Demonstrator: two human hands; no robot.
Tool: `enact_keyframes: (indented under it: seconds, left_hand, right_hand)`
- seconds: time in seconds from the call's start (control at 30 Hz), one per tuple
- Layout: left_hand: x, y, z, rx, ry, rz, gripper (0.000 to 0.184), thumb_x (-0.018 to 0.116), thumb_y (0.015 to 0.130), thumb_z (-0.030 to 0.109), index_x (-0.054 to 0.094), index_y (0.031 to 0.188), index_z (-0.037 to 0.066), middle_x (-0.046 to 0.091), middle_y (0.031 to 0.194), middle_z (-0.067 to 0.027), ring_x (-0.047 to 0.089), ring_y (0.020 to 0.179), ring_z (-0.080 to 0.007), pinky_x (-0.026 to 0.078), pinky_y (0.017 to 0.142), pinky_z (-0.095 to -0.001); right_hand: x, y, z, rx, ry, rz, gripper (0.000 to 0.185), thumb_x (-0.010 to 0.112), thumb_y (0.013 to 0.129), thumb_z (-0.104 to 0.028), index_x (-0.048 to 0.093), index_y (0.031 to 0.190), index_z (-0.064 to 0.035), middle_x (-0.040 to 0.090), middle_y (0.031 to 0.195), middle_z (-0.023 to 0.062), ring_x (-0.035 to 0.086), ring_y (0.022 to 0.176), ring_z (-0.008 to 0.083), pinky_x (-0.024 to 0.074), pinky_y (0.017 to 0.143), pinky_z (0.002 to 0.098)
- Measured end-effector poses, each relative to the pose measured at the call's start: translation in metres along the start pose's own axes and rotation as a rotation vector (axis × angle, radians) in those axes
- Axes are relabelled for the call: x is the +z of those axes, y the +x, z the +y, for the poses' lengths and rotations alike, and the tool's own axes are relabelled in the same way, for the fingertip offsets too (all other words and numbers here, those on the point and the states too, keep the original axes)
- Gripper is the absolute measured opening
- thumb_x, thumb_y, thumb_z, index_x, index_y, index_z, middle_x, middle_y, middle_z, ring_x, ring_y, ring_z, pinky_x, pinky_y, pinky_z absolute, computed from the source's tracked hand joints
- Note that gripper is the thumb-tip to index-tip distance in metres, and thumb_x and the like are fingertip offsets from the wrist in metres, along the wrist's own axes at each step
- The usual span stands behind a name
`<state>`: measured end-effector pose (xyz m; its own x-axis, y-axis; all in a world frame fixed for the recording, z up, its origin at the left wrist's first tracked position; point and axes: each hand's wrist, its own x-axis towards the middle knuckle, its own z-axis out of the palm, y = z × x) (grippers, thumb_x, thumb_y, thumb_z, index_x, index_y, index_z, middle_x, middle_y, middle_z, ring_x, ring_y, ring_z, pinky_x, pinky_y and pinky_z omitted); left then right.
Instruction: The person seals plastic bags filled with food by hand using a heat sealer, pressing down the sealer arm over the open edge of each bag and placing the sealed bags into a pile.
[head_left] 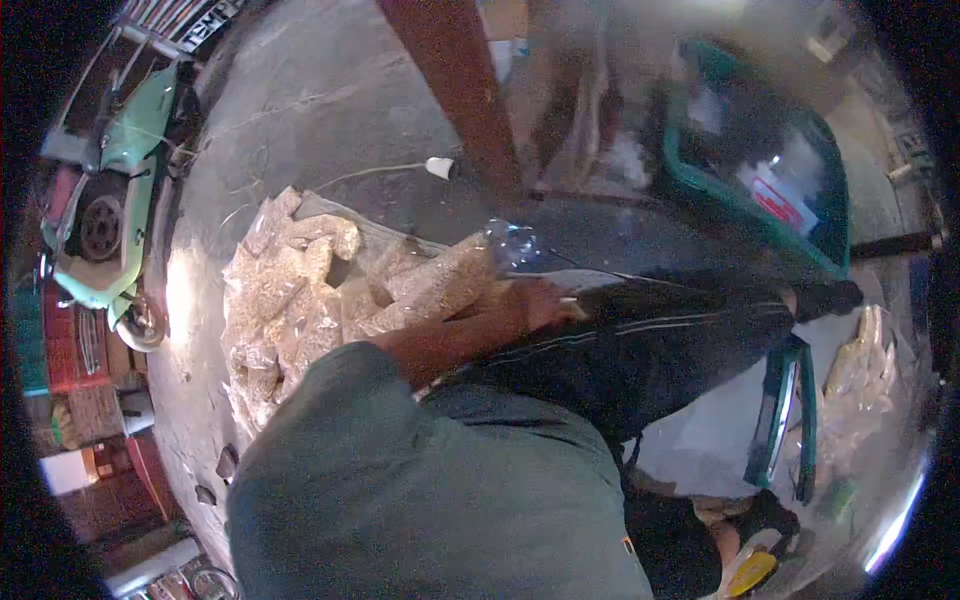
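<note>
Plastic bag (pixel 440 287), long axis rising rightward; hands (pixel 546 304): left's grip unclear, right unseen.

Dim workshop-like room; bare grey floor (pixel 290 95), scuffed.
Left edge: green scooter (pixel 140 225), bright light patch (pixel 182 290) on the floor beside it; red panel (pixel 62 340) and brown boxy items below, too blurred to name. Top left: dark sign (pixel 210 28), pale letters. Top centre: reddish-brown post (pixel 455 85). Lower right: narrow bright strip (pixel 897 525); source unclear.
</note>
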<state>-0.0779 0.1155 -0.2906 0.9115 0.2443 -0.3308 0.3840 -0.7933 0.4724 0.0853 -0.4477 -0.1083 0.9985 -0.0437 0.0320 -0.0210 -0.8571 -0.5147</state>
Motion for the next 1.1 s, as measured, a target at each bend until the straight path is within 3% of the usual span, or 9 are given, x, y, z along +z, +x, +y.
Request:
enact_keyframes:
  seconds: [0.17, 0.2, 0.33, 0.47, 0.57, 0.83, 1.1]
  left_hand:
    - [-0.072, -0.03, 0.041, 0.07, -0.056, -0.359, 0.07, 0.037, 0.1, 0.063, 0.071, 0.106, 0.002, 0.071, 0.099, -0.0261, 0.069, 0.094, -0.0424, 0.052, 0.087, -0.0522]
    - [-0.026, -0.007, 0.026, 0.188, 0.044, -0.214, 0.055, 0.044, 0.098, 0.053, 0.069, 0.106, 0.005, 0.069, 0.096, -0.0251, 0.067, 0.095, -0.0426, 0.051, 0.087, -0.0541]
    - [-0.013, 0.037, 0.083, 0.231, 0.04, -0.179, 0.053, 0.045, 0.098, 0.051, 0.068, 0.108, 0.004, 0.069, 0.099, -0.0247, 0.067, 0.097, -0.0418, 0.051, 0.088, -0.053]
    - [0.015, 0.093, 0.138, 0.345, 0.101, -0.237, 0.052, 0.046, 0.099, 0.049, 0.067, 0.11, 0.004, 0.068, 0.101, -0.0243, 0.066, 0.098, -0.041, 0.05, 0.089, -0.0519]
    - [0.035, 0.129, 0.17, 0.347, 0.185, -0.259, 0.051, 0.046, 0.099, 0.048, 0.066, 0.112, 0.003, 0.068, 0.103, -0.024, 0.066, 0.099, -0.0404, 0.05, 0.09, -0.0511]
    - [0.048, 0.157, 0.211, 0.35, 0.247, -0.266, 0.048, 0.048, 0.1, 0.044, 0.064, 0.116, 0.002, 0.067, 0.108, -0.0231, 0.065, 0.102, -0.0388, 0.049, 0.092, -0.049]
    - [0.044, 0.154, 0.207, 0.36, 0.202, -0.206, 0.046, 0.05, 0.101, 0.041, 0.062, 0.12, 0.001, 0.067, 0.113, -0.0223, 0.065, 0.105, -0.0372, 0.048, 0.094, -0.0468]
  right_hand:
    - [-0.011, 0.005, 0.01, 0.013, 0.046, 0.037, 0.062, 0.069, 0.09, -0.03, 0.049, 0.139, 0.0019, 0.058, 0.134, 0.0224, 0.055, 0.126, 0.037, 0.0423, 0.108, 0.0428]
    - [-0.008, 0.009, 0.015, 0.011, 0.061, 0.037, 0.061, 0.069, 0.091, -0.03, 0.049, 0.139, 0.0019, 0.058, 0.134, 0.0224, 0.055, 0.126, 0.0371, 0.0423, 0.108, 0.0429]
    - [-0.013, 0.02, 0.055, 0.039, 0.129, 0.053, 0.059, 0.068, 0.091, -0.029, 0.049, 0.138, 0.0019, 0.058, 0.133, 0.0225, 0.055, 0.125, 0.0375, 0.0423, 0.107, 0.0431]
    - [-0.033, -0.017, 0.08, 0.22, 0.188, 0.17, 0.057, 0.066, 0.092, -0.028, 0.05, 0.138, 0.002, 0.059, 0.132, 0.0226, 0.055, 0.124, 0.0379, 0.0423, 0.107, 0.0433]
    - [-0.044, 0.015, 0.082, 0.256, 0.27, 0.239, 0.055, 0.065, 0.093, -0.027, 0.05, 0.137, 0.002, 0.059, 0.131, 0.0227, 0.055, 0.124, 0.0382, 0.0423, 0.106, 0.0435]
    - [-0.08, 0.125, 0.077, 0.234, 0.481, 0.356, 0.051, 0.062, 0.095, -0.026, 0.051, 0.136, 0.0021, 0.059, 0.13, 0.0229, 0.056, 0.123, 0.0389, 0.0423, 0.106, 0.0439]
    - [-0.134, 0.131, 0.03, 0.187, 0.578, 0.54, 0.046, 0.059, 0.097, -0.024, 0.051, 0.134, 0.0021, 0.059, 0.128, 0.0231, 0.056, 0.121, 0.0397, 0.0423, 0.105, 0.0444]
